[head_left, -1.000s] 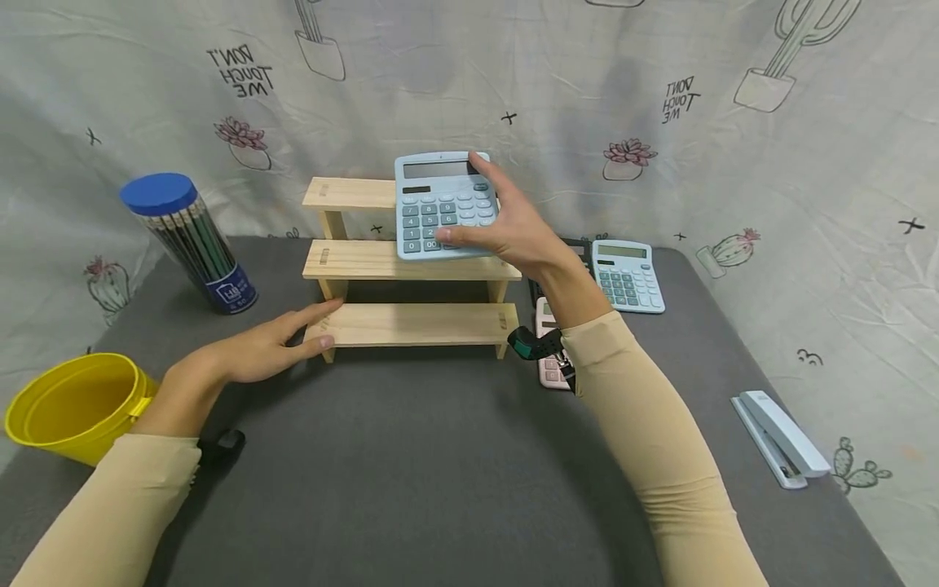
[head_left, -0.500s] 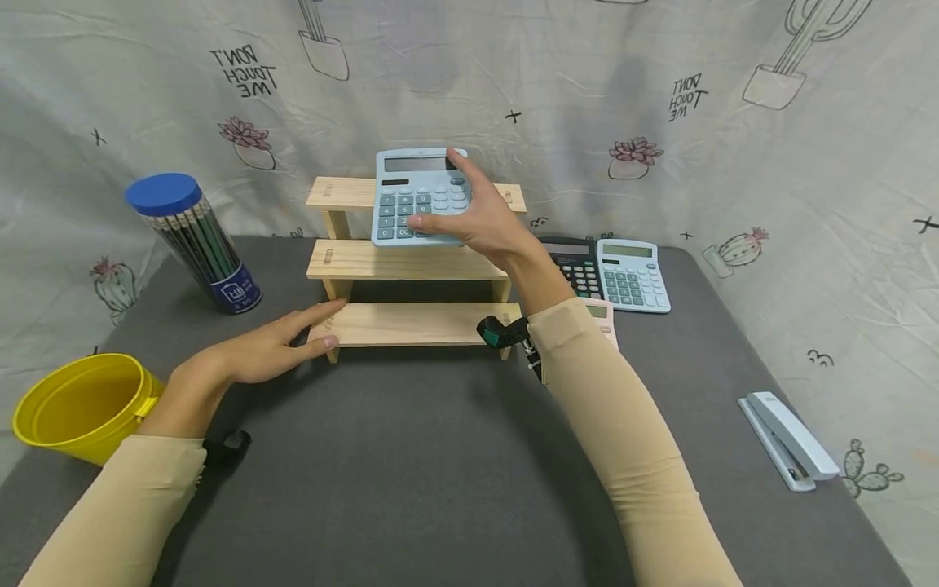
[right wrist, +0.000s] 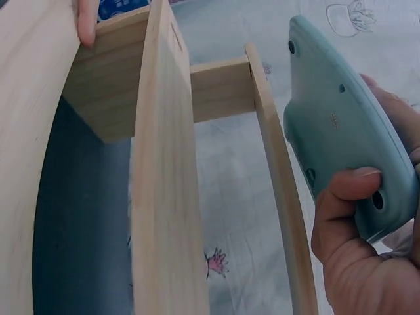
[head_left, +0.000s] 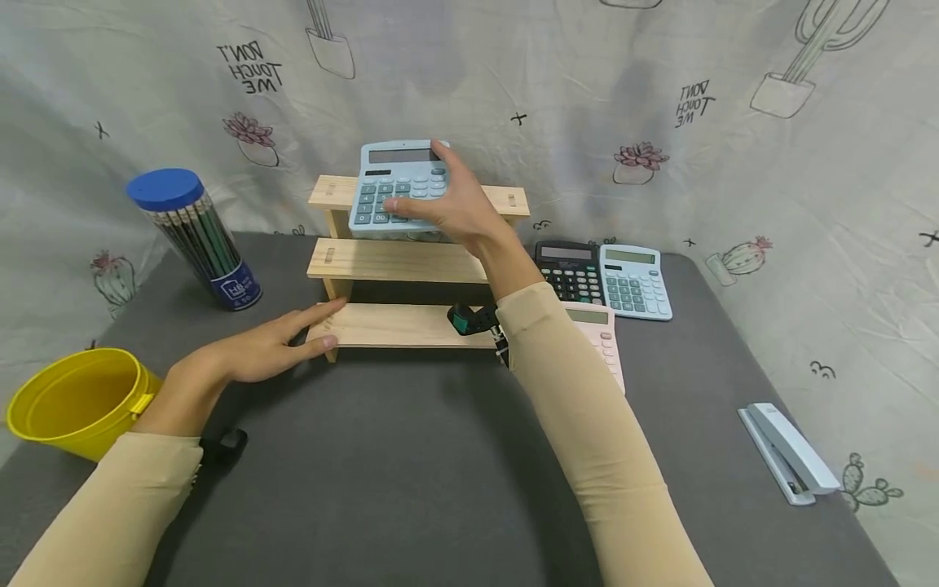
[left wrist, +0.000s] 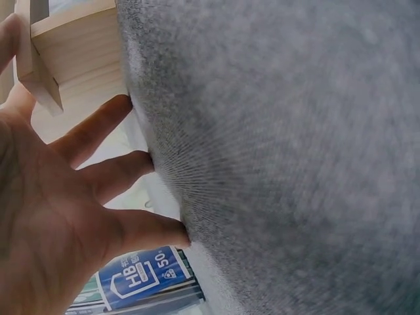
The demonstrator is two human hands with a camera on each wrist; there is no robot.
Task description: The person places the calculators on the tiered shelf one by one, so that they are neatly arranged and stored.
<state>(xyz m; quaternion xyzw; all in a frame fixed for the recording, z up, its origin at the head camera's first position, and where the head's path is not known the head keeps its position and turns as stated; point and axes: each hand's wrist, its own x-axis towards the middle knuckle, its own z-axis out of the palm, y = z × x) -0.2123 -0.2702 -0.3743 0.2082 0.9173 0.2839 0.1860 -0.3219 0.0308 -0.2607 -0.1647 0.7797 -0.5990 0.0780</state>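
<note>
My right hand (head_left: 464, 205) grips a light blue calculator (head_left: 403, 173) by its right side, thumb over the keys. Tilted back with its screen at the top, the calculator overlaps the top tier of a three-tier wooden shelf (head_left: 399, 326) in the head view. From the right wrist, the calculator's back (right wrist: 344, 121) shows beside the top plank, with fingers on it. At the shelf's lower left end, my left hand (head_left: 267, 350) rests with extended fingers touching the bottom tier. The left wrist view shows several fingertips of the left hand (left wrist: 59, 190) against the grey cloth.
Right of the shelf lie a black calculator (head_left: 566, 273), another light blue one (head_left: 635, 281) and a pink one (head_left: 597, 334). A stapler (head_left: 788, 452) lies at the right edge. On the left stand a pencil tub (head_left: 198, 236) and a yellow bucket (head_left: 81, 408).
My right hand has carried the calculator left and slightly up, from over the middle tier to the top tier. My left hand stays at the shelf's end.
</note>
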